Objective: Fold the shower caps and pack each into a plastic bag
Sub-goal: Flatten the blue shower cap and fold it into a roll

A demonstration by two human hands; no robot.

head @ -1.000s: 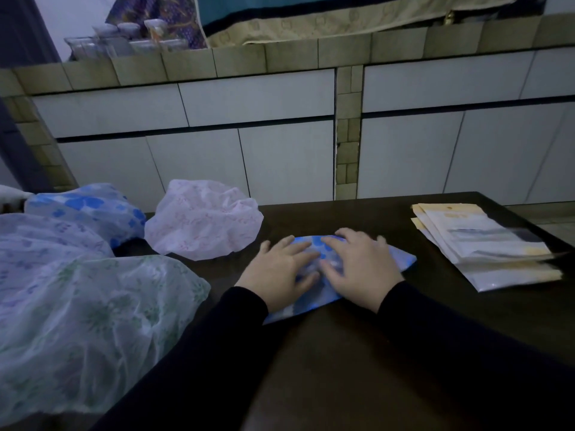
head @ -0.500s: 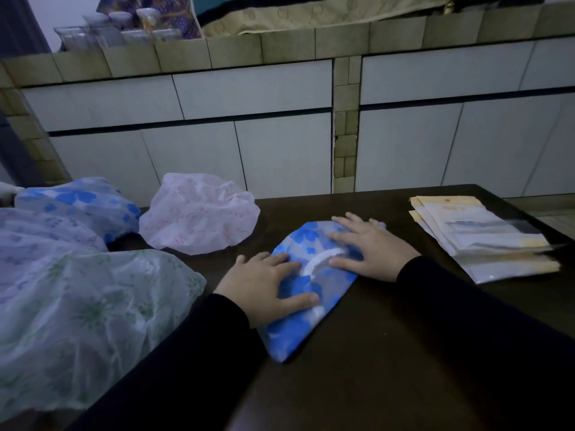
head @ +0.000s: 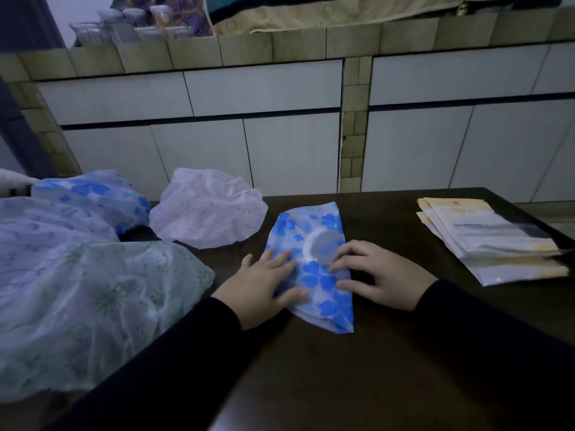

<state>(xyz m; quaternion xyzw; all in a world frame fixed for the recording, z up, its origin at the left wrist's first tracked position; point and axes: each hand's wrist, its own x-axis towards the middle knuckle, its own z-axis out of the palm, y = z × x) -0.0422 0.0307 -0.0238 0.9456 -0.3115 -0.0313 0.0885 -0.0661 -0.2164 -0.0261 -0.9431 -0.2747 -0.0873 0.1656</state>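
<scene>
While the blue-flowered shower cap (head: 314,265) lies flattened into a long wedge on the dark desk (head: 342,377), the step in hand looks like pressing it flat before the next fold, and it goes best if both palms keep the slippery film pinned so trapped air escapes toward the far, wider end. Beyond both hands rises a tiled wall (head: 280,119) with a ledge carrying what seem to be clear jars (head: 130,24). Left of the left hand sprawls a heap of unfolded caps: a pale green-patterned cap (head: 93,306) nearest, a lilac cap (head: 46,225) past it, a second blue-flowered cap (head: 93,194) farther still, and a pink-printed cap (head: 208,209) just beyond the left fingertips. Well to the right of the right hand sits the stack of plastic bags (head: 491,241), not yet touched. Between the hands lies the cap being worked, its white elastic ring showing through just ahead of the right fingers. The left hand (head: 264,284) rests flat on the cap's left edge with straight fingers, holding nothing. The right hand (head: 379,275) presses the right edge, fingers bent at the knuckles with tips on the film, apparently creasing rather than gripping.
</scene>
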